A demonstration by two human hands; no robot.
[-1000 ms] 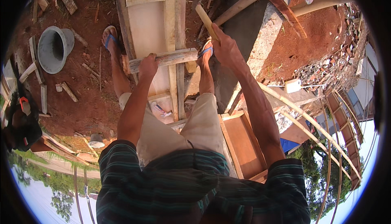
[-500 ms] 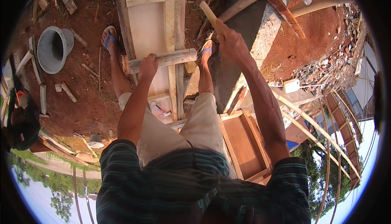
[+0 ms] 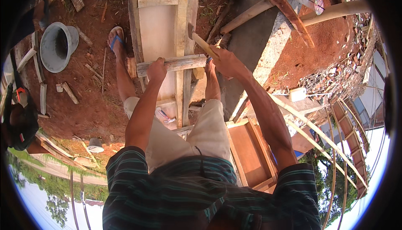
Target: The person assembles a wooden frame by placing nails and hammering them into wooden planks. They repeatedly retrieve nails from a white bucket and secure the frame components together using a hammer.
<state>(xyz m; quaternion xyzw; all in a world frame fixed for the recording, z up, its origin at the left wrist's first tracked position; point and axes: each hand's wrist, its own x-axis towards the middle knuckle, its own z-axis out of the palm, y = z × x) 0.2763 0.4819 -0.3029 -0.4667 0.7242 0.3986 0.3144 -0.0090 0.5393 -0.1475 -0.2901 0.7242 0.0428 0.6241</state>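
My left hand (image 3: 156, 69) grips a short weathered wooden batten (image 3: 178, 64) that lies across a long pale plywood form (image 3: 157, 29) on the red soil. My right hand (image 3: 224, 59) is closed on the wooden handle of a hammer (image 3: 200, 41), whose dark head is raised just above the form's right rail. My legs in light shorts stand astride the form, with a blue sandal (image 3: 116, 39) on the left foot.
A grey bucket (image 3: 56, 46) sits at the left among wood offcuts. A concrete beam (image 3: 255, 41) and slanted poles (image 3: 284, 4) stand to the right. A reddish wooden frame (image 3: 251, 154) lies below right. Another person in dark clothes (image 3: 16, 117) is at the far left.
The hammer has swung down toward the batten: its head has dropped from higher above the form to just over the right rail. My left hand has kept its hold on the batten.
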